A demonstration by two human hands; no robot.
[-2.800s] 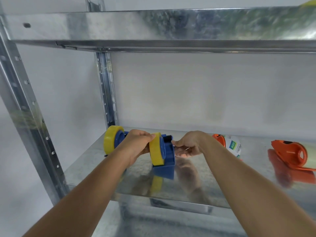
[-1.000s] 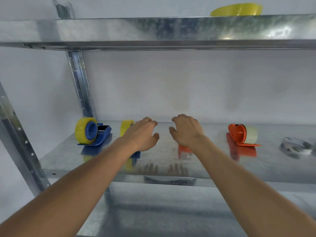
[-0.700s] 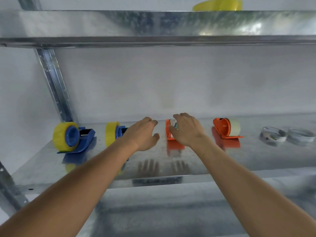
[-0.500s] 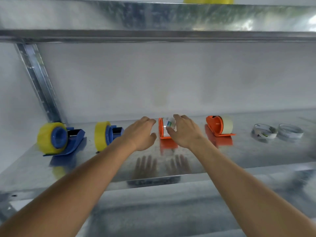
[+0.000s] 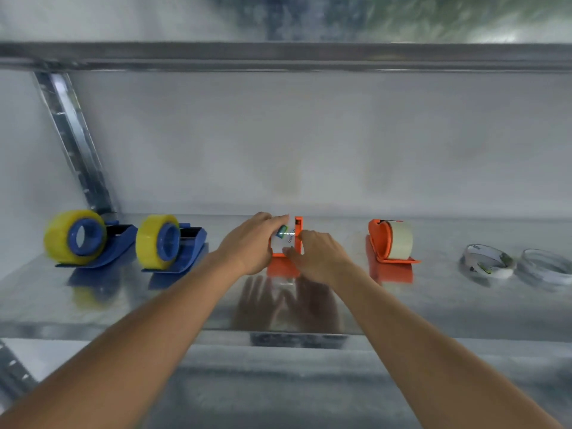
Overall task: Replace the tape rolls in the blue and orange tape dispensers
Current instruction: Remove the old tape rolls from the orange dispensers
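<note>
The fingertips of the left hand curl over the top and left face of a small white roll with a printed label, which sits in the middle orange plastic tape dispenser on the galvanised metal shelf; the fingers look closed on the roll. The right hand reaches in from about four o'clock of that dispenser, its fingertips at the roll's lower right edge, but whether they pinch the roll, brace the orange frame or only touch it cannot be told. To do this step well, I judge one hand should pin the light dispenser to the slick shelf while the other draws the roll straight sideways off its hub, not upward, so the frame does not tip. At nine o'clock of the hands stand two blue plastic dispensers, the nearer and the farther, each carrying a full yellow roll. At three o'clock a second orange dispenser with a pale roll stands apart, and farther right lie two flat, nearly spent rings of tape. The hub and cutter of the held dispenser are hidden behind the fingers, the label is unreadable, and motion blur softens every edge.
</note>
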